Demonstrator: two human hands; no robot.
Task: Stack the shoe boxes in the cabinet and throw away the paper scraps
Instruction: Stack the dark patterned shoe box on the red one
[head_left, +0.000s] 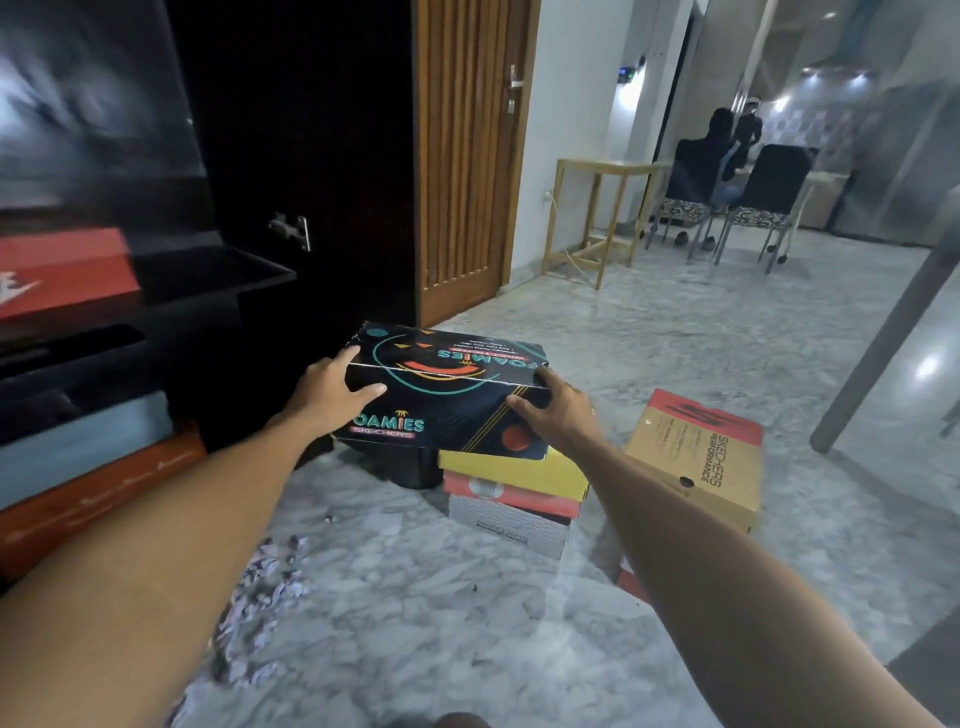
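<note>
Our left hand (332, 382) and right hand (553, 410) gripped the black box (441, 395) by its 2 ends; its loose lid could slip, or the stack (511, 493) beneath topple.

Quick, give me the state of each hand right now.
Left hand: grips the left end of the black Foamies shoe box, thumb on the lid.
Right hand: grips the same box's right end.
</note>
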